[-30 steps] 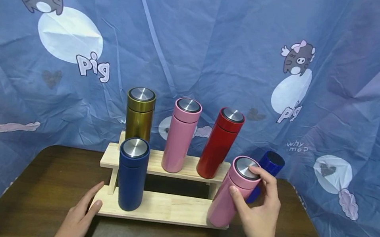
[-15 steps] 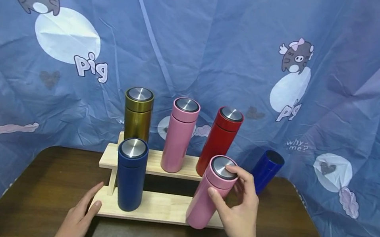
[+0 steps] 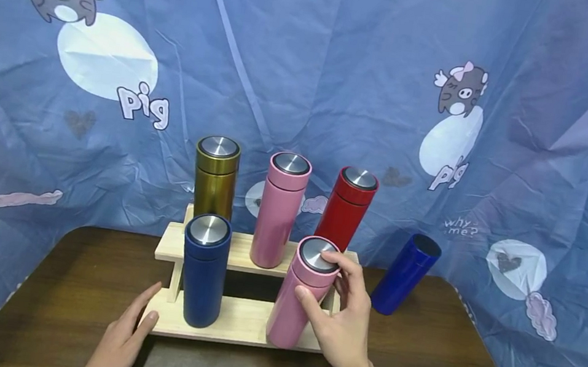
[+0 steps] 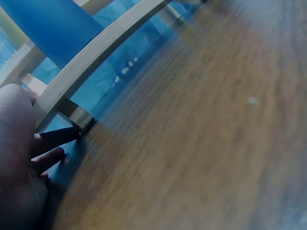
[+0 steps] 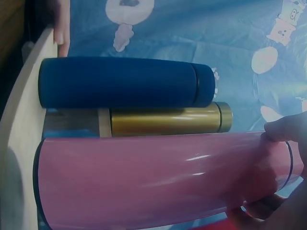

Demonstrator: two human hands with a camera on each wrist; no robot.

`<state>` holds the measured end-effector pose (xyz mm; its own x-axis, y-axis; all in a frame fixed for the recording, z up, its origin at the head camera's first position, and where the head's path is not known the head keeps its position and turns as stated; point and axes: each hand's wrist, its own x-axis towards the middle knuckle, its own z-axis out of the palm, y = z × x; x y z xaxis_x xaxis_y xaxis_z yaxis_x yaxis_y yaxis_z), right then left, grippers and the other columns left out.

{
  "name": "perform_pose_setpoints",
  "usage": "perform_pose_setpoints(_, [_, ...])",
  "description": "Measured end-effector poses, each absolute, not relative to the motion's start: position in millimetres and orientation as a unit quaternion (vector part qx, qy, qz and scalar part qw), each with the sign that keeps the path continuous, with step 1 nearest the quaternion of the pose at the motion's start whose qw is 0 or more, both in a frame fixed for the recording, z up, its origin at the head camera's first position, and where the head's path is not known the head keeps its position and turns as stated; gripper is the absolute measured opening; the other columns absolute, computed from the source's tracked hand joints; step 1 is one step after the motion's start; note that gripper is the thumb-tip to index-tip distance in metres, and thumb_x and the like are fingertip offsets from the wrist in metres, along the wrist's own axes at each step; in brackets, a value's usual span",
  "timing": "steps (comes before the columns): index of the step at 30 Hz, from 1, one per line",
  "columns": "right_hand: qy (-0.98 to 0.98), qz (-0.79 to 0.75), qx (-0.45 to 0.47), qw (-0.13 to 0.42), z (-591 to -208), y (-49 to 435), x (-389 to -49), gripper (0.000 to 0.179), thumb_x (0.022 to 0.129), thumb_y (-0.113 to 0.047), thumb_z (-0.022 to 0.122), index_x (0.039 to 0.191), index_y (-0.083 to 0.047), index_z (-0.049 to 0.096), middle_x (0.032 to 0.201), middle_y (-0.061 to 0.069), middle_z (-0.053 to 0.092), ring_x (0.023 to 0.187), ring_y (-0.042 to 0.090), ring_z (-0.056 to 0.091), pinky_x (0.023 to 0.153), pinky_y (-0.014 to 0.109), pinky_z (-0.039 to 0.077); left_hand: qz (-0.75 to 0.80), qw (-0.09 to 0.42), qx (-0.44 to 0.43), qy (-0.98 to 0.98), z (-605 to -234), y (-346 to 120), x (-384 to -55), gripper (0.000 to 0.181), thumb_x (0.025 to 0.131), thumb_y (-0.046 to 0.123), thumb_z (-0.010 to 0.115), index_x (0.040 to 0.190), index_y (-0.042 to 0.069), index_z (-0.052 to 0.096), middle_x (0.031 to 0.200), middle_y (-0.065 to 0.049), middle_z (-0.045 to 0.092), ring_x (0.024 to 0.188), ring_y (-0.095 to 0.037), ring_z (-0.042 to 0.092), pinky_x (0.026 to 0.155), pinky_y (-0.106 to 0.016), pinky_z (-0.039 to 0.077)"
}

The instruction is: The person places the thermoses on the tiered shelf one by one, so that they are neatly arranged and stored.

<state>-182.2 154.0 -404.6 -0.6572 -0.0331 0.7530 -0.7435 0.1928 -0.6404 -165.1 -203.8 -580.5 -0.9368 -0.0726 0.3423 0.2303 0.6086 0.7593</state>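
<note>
My right hand grips the upper part of a pink thermos bottle, index finger on its silver lid. That bottle stands over the lower step of a pale wooden two-step rack; the right wrist view puts its base right at the board. My left hand rests at the rack's left end, fingers and thumb extended along the board's edge. On the same step, to the left, is a dark blue thermos bottle. In the left wrist view, the left fingers lie beside the rack's end.
On the upper step stand a gold bottle, another pink bottle and a red bottle, partly hidden. A bright blue bottle stands on the dark wooden table right of the rack. A blue printed cloth hangs behind.
My right hand has moved left with the pink thermos bottle, from the lower step's right end toward its middle. The bright blue bottle is now fully uncovered. My left hand stays put.
</note>
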Motion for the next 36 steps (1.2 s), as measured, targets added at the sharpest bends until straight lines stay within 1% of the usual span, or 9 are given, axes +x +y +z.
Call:
perform_pose_setpoints(5, [-0.706,0.577,0.277,0.303,-405.7,142.8,-181.6,0.066,0.081,0.017,0.086,0.140,0.007,0.059,0.137,0.023,0.067,0.125,0.017,0.071,0.111,0.028,0.056,-0.436,0.166,-0.038,-0.884,-579.4,-203.3,-163.5,0.051,0.118,0.025,0.055,0.168,0.017,0.048,0.163,-0.019,0.058,0.145,-0.044,0.054,0.108,-0.039,0.043])
perform_pose_setpoints(7, [-0.704,0.581,0.278,0.299,-405.9,138.7,-182.1,0.066,0.082,0.017,0.086,0.141,0.006,0.059,0.137,0.023,0.067,0.124,0.018,0.071,0.109,0.028,0.057,-0.438,0.163,-0.037,-0.883,-578.3,-202.9,-163.1,0.051,0.118,0.025,0.055,0.168,0.016,0.048,0.163,-0.020,0.057,0.145,-0.045,0.054,0.107,-0.046,0.044])
perform_pose_setpoints(10, [-0.702,0.585,0.279,0.295,-406.8,132.9,-183.4,0.066,0.083,0.016,0.086,0.142,0.005,0.059,0.138,0.023,0.067,0.123,0.020,0.071,0.109,0.028,0.057,-0.438,0.163,-0.037,-0.883,-577.2,-202.6,-162.7,0.051,0.118,0.025,0.054,0.168,0.015,0.048,0.163,-0.021,0.057,0.145,-0.045,0.055,0.107,-0.049,0.045])
perform_pose_setpoints(14, [-0.702,0.582,0.283,0.297,-409.5,126.0,-185.3,0.065,0.083,0.014,0.087,0.142,0.003,0.060,0.139,0.021,0.068,0.123,0.021,0.072,0.108,0.028,0.058,-0.437,0.162,-0.039,-0.884,-577.4,-202.5,-163.2,0.051,0.118,0.025,0.054,0.168,0.015,0.048,0.163,-0.021,0.057,0.145,-0.045,0.055,0.108,-0.046,0.045])
perform_pose_setpoints(19, [-0.702,0.575,0.298,0.296,-415.6,118.2,-189.7,0.065,0.084,0.014,0.087,0.141,0.001,0.060,0.139,0.021,0.067,0.123,0.022,0.072,0.108,0.028,0.058,-0.438,0.163,-0.038,-0.884,-577.7,-202.5,-163.9,0.051,0.118,0.026,0.055,0.167,0.015,0.049,0.163,-0.020,0.057,0.145,-0.044,0.053,0.108,-0.032,0.042])
perform_pose_setpoints(21, [-0.700,0.574,0.305,0.297,-418.8,115.7,-191.6,0.065,0.084,0.014,0.087,0.141,0.001,0.060,0.138,0.022,0.067,0.123,0.022,0.071,0.107,0.027,0.058,-0.437,0.164,-0.039,-0.883,-578.0,-202.3,-164.0,0.051,0.118,0.025,0.055,0.167,0.015,0.049,0.163,-0.020,0.058,0.145,-0.044,0.053,0.108,-0.033,0.042])
perform_pose_setpoints(25, [-0.698,0.569,0.313,0.302,-423.3,111.6,-194.4,0.063,0.084,0.014,0.087,0.140,0.001,0.061,0.137,0.022,0.067,0.123,0.023,0.071,0.107,0.028,0.059,-0.438,0.164,-0.040,-0.883,-578.5,-202.2,-164.0,0.051,0.118,0.025,0.055,0.167,0.016,0.049,0.163,-0.020,0.057,0.146,-0.044,0.053,0.108,-0.044,0.044])
perform_pose_setpoints(28, [-0.701,0.565,0.312,0.303,-425.9,109.4,-195.9,0.063,0.085,0.012,0.088,0.140,0.000,0.061,0.138,0.021,0.067,0.122,0.024,0.071,0.107,0.028,0.059,-0.439,0.161,-0.039,-0.883,-578.1,-202.1,-163.8,0.051,0.118,0.026,0.055,0.167,0.015,0.049,0.164,-0.021,0.057,0.146,-0.044,0.053,0.108,-0.046,0.044])
perform_pose_setpoints(36, [-0.702,0.571,0.308,0.294,-430.1,105.0,-197.6,0.063,0.085,0.012,0.088,0.140,-0.001,0.061,0.139,0.021,0.066,0.124,0.026,0.071,0.107,0.030,0.059,-0.441,0.155,-0.036,-0.883,-576.4,-202.3,-163.3,0.051,0.118,0.027,0.054,0.168,0.015,0.048,0.164,-0.022,0.056,0.147,-0.042,0.053,0.110,-0.026,0.040])
